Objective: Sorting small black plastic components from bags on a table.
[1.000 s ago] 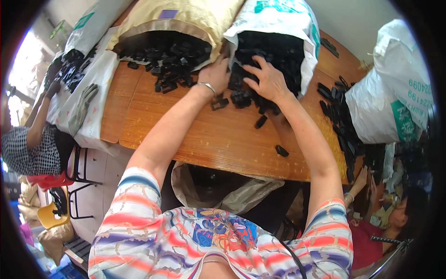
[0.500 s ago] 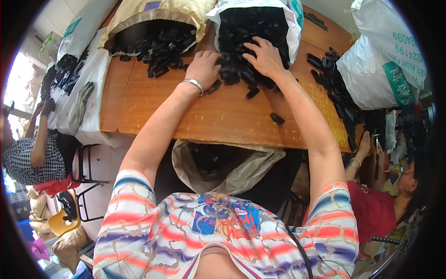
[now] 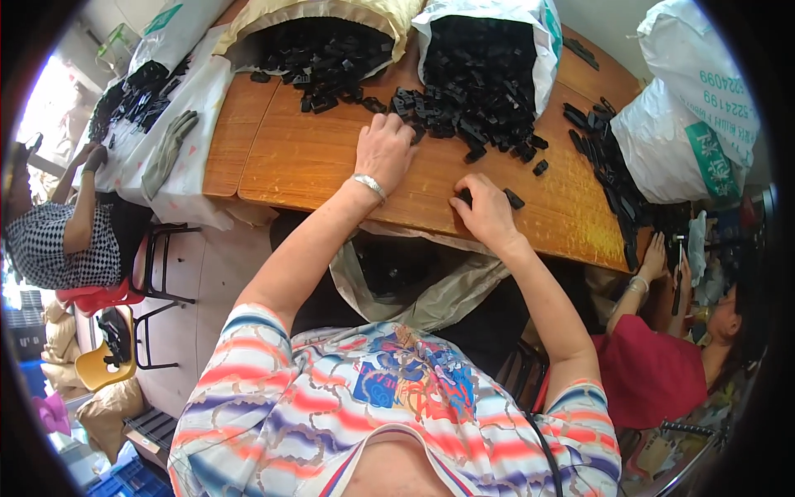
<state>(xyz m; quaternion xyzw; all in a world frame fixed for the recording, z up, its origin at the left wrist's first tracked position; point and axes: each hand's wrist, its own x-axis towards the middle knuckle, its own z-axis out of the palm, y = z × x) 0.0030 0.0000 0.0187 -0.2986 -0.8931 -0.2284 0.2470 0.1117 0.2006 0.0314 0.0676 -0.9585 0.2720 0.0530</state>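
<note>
My left hand [image 3: 385, 151] rests on the wooden table with its fingers bent and close together. A small black plastic part touches its index side, and what lies under the fingers is hidden. Nearer the table's front edge, my right hand [image 3: 487, 207] is curled, with a black plastic part [image 3: 465, 196] showing between thumb and fingers. Another loose black part [image 3: 513, 199] lies against its outer side. Beyond both hands, a pile of black plastic parts [image 3: 472, 124] spills from a white sack [image 3: 545, 62]. More such parts lie at the mouth of a tan sack [image 3: 406, 21].
An open sack [image 3: 447, 302] hangs below the table's front edge. Long black parts [image 3: 604, 178] lie beside a white sack [image 3: 662, 141] at the right, near a person in red [image 3: 650, 369]. Leftward are a grey glove [image 3: 170, 153] and another person [image 3: 70, 244] at a covered table.
My right hand has drawn back from the white sack's mouth toward the table edge, and more parts lie spread before that sack. My left hand has curled its fingers and come slightly nearer.
</note>
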